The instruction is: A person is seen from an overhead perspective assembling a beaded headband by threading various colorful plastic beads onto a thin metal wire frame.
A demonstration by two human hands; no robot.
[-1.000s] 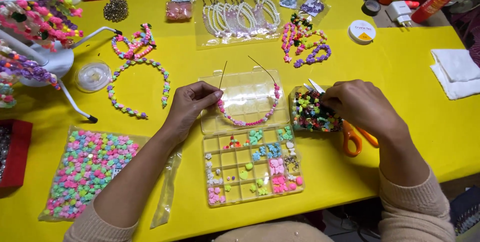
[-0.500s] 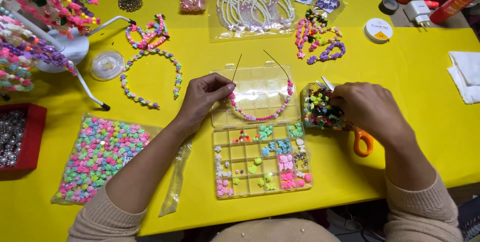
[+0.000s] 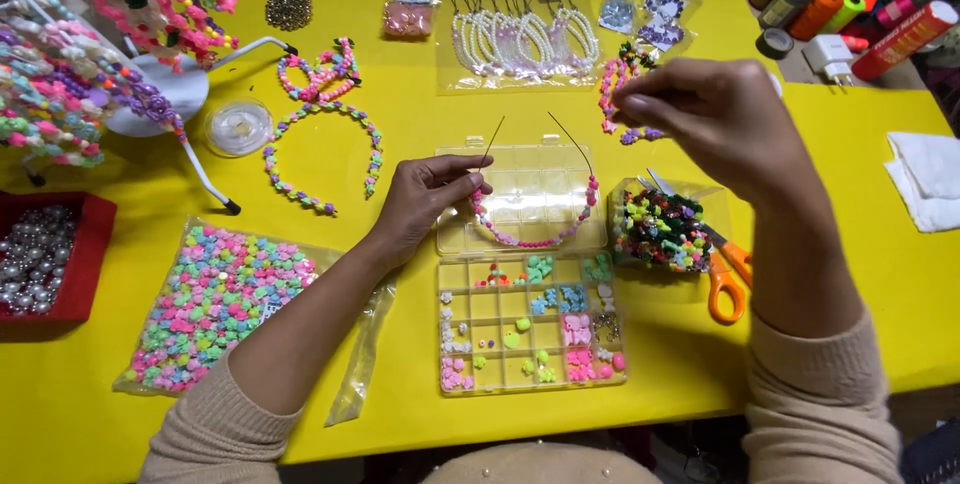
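Since the earlier frame, right hand (image 3: 720, 119) has lifted off the small tub of mixed beads (image 3: 662, 229) and risen toward the tabletop's far edge, fingertips pinched shut; what they grip is too small to tell. Bag of pastel beads (image 3: 215, 304) lies near the front left edge. Left hand (image 3: 425, 199) pinches one end of the wire headband (image 3: 530, 239), partly strung with pink beads, lying over the open lid of the clear compartment box (image 3: 530, 329). Orange-handled scissors (image 3: 725, 274) lie beside the tub.
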